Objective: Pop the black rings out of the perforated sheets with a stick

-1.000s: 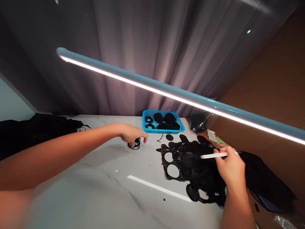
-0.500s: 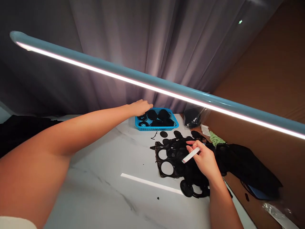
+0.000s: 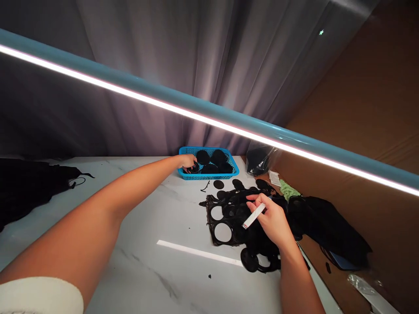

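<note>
My left hand (image 3: 188, 162) reaches into the left end of a blue plastic basket (image 3: 209, 176). Its fingers are bent down round a dark round piece (image 3: 194, 168), partly hidden by them. Several black discs (image 3: 203, 157) lie in the basket. My right hand (image 3: 270, 218) grips a slim white stick-like tool (image 3: 253, 216), which points down to the left; its exact kind is unclear. Beneath that hand spreads a heap of black sheet material (image 3: 238, 211) with round cut-out holes. Loose black discs (image 3: 218, 184) lie on the table between heap and basket.
A lit lamp tube (image 3: 183, 104) crosses above the white marbled table (image 3: 140, 226). Black cloth (image 3: 29, 183) lies at the left. A clear bag (image 3: 260, 160), a green cloth (image 3: 289, 189) and a black bundle (image 3: 334, 226) line the right side. Grey curtains hang behind.
My left hand has come down from above the basket's left end into it, onto a dark round piece. My right hand keeps the white tool over the heap. The camera view has shifted.
</note>
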A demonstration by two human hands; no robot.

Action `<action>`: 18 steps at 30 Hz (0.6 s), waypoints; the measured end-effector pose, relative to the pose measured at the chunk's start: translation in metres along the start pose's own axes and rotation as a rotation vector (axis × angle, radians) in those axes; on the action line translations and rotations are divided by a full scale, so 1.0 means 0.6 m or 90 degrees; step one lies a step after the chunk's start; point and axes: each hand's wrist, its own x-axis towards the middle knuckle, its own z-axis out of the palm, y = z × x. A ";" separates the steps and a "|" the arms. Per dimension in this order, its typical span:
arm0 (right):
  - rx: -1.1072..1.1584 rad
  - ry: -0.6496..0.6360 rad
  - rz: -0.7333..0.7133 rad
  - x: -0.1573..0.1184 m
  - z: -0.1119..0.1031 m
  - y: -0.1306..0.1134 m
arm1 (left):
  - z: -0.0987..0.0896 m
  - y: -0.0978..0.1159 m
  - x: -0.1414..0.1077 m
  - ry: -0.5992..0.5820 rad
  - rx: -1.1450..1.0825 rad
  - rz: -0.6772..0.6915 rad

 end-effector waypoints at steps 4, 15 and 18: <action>0.000 -0.006 -0.001 0.001 0.002 -0.001 | 0.011 0.010 0.029 0.030 0.052 -0.010; -0.256 -0.003 -0.037 0.014 0.021 0.054 | 0.025 -0.005 0.031 0.135 0.142 0.023; -0.361 0.018 -0.037 0.031 0.019 0.080 | 0.017 0.001 0.028 0.151 0.141 0.046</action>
